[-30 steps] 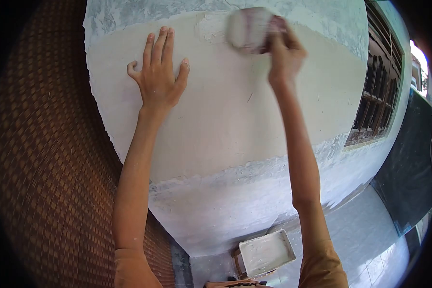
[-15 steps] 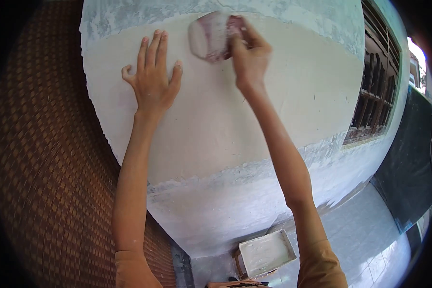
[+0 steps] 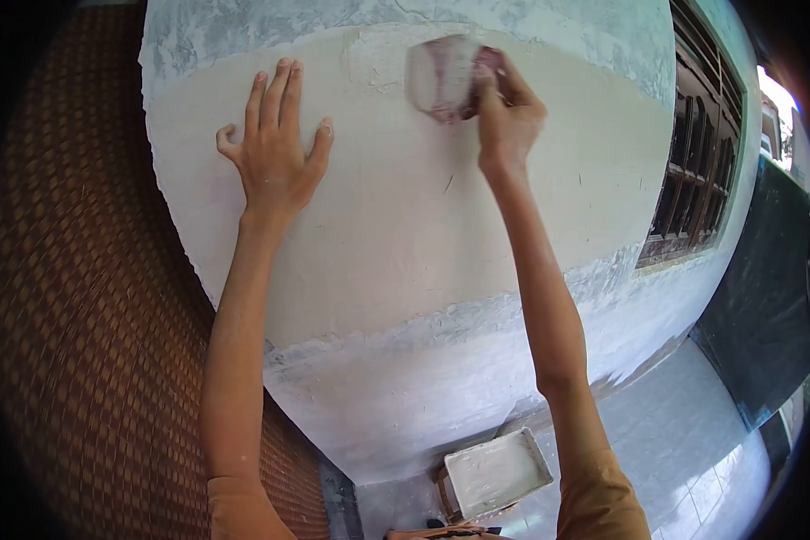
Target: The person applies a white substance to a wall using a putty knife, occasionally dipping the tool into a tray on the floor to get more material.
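My left hand (image 3: 277, 162) lies flat with spread fingers on the upper left of a plastered wall (image 3: 369, 243). It holds nothing. To its right, my right hand (image 3: 509, 121) grips a flat, whitish and dark red scraper (image 3: 445, 79) by its right side. The scraper is blurred and lies near the wall surface, just below the rougher bluish-white band at the top. Smooth cream plaster spreads around and below both hands, with a few small dark marks on it.
A white tray (image 3: 499, 472) with whitish paste stands low on a wooden support by the wall's foot. Woven brown matting (image 3: 99, 297) runs along the left. A dark barred window (image 3: 700, 162) is at the right, with a dark sheet (image 3: 760, 297) beyond it.
My right hand has moved right and slightly down with the scraper. My left hand stays flat on the wall; the whole view has shifted slightly.
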Motion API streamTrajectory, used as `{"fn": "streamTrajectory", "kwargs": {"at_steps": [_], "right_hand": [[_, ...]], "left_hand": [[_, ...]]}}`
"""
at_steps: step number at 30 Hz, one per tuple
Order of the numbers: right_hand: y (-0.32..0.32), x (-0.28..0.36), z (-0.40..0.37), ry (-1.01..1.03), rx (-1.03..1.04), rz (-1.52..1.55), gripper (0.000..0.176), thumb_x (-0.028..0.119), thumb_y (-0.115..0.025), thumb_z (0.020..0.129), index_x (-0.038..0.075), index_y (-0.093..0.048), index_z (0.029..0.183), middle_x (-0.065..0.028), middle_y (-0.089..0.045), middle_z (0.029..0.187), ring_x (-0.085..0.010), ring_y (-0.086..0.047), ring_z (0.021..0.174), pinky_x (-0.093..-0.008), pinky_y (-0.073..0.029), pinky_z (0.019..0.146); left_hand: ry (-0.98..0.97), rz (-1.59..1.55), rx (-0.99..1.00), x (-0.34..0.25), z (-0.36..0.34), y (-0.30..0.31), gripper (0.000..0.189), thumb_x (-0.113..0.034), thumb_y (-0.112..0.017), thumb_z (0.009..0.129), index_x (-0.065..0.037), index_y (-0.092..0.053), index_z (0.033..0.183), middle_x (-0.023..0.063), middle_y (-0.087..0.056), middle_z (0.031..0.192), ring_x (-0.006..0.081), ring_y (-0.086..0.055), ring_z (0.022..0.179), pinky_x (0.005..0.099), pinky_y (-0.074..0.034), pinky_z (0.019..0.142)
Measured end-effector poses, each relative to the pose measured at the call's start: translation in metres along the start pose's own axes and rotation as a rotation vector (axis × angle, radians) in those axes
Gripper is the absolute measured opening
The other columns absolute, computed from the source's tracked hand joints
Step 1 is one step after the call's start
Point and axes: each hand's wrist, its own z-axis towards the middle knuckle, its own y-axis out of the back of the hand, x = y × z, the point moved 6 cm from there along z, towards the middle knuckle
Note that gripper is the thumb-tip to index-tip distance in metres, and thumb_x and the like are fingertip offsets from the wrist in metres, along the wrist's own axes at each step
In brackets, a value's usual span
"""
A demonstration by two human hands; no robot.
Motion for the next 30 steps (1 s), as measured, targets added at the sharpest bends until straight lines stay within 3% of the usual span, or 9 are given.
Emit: {"fn": "streamTrajectory", "kwargs": {"at_steps": [6,9,11,14,15,18,23,25,30], "right_hand": [[0.070,-0.014,0.030,-0.082,-0.383,0.234,0.034,0.008,-0.062,0.089,-0.001,-0.066,0.121,-0.0160,-0.072,0.100,-0.0183,-0.068,0.082,-0.0300,-0.054,0.067],[0.014,0.002,0.026,-0.080,-0.142,0.207,0.033,0.009,-0.062,0.089,-0.001,-0.067,0.120,-0.0169,-0.072,0.101,-0.0194,-0.068,0.083,-0.0311,-0.054,0.071],[-0.032,0.014,0.019,0.007,-0.040,0.199,0.040,0.001,-0.063,0.087,-0.004,-0.061,0.126,-0.0076,-0.068,0.090,-0.0118,-0.058,0.072,-0.0280,-0.050,0.064],[-0.028,-0.007,0.032,-0.021,-0.048,0.081,0.042,0.002,-0.064,0.087,-0.005,-0.060,0.127,-0.0076,-0.068,0.090,-0.0116,-0.058,0.072,-0.0279,-0.049,0.065],[-0.004,-0.019,0.039,-0.082,-0.179,0.010,0.035,0.015,-0.065,0.087,-0.001,-0.067,0.119,-0.0179,-0.073,0.096,-0.0194,-0.068,0.083,-0.0314,-0.052,0.079],[0.051,-0.009,0.046,-0.006,-0.356,0.309,0.027,0.001,-0.058,0.089,-0.004,-0.068,0.113,-0.0108,-0.071,0.092,-0.0147,-0.064,0.074,-0.0278,-0.052,0.062],[0.003,0.021,0.034,-0.056,-0.136,0.274,0.029,0.003,-0.057,0.088,-0.004,-0.068,0.113,-0.0051,-0.066,0.079,-0.0112,-0.058,0.066,-0.0295,-0.049,0.059],[-0.047,0.024,0.023,-0.080,0.046,0.360,0.039,0.004,-0.063,0.086,-0.006,-0.062,0.124,-0.0062,-0.068,0.086,-0.0102,-0.059,0.076,-0.0263,-0.050,0.070],[-0.014,0.012,0.031,-0.054,-0.063,0.108,0.032,0.007,-0.061,0.088,-0.002,-0.067,0.118,-0.0125,-0.072,0.087,-0.0159,-0.066,0.072,-0.0302,-0.053,0.060]], "left_hand": [[-0.022,-0.058,-0.002,0.000,-0.001,0.000,0.077,-0.042,-0.061,0.082,-0.018,-0.035,0.151,-0.0005,-0.034,0.156,0.0218,-0.027,0.143,0.0591,-0.021,0.098],[-0.009,-0.028,0.011,-0.002,0.000,0.001,0.077,-0.041,-0.061,0.083,-0.018,-0.035,0.151,-0.0007,-0.033,0.156,0.0214,-0.027,0.143,0.0589,-0.021,0.098],[-0.013,-0.011,0.021,-0.002,0.001,0.002,0.076,-0.041,-0.061,0.083,-0.018,-0.034,0.151,-0.0006,-0.033,0.156,0.0211,-0.028,0.143,0.0588,-0.021,0.098],[-0.038,0.015,0.026,0.001,0.000,0.004,0.076,-0.040,-0.061,0.083,-0.018,-0.034,0.151,-0.0006,-0.033,0.156,0.0207,-0.029,0.143,0.0589,-0.022,0.098],[-0.056,0.016,0.017,0.002,0.000,0.004,0.076,-0.040,-0.061,0.083,-0.018,-0.034,0.151,-0.0006,-0.034,0.156,0.0205,-0.029,0.143,0.0590,-0.022,0.098],[-0.072,0.006,0.019,0.003,0.000,0.004,0.076,-0.040,-0.060,0.083,-0.017,-0.035,0.151,-0.0007,-0.035,0.156,0.0206,-0.029,0.143,0.0590,-0.022,0.097],[-0.050,-0.014,-0.009,-0.001,0.001,0.002,0.076,-0.040,-0.060,0.083,-0.017,-0.035,0.150,-0.0006,-0.035,0.155,0.0207,-0.029,0.143,0.0593,-0.022,0.097],[-0.040,-0.011,-0.006,-0.001,-0.001,0.002,0.076,-0.040,-0.060,0.083,-0.016,-0.035,0.150,-0.0005,-0.035,0.156,0.0208,-0.029,0.142,0.0593,-0.022,0.097],[-0.077,0.004,0.005,0.002,0.000,0.005,0.074,-0.040,-0.058,0.084,-0.016,-0.035,0.150,0.0000,-0.034,0.156,0.0209,-0.030,0.142,0.0594,-0.023,0.096]]}}
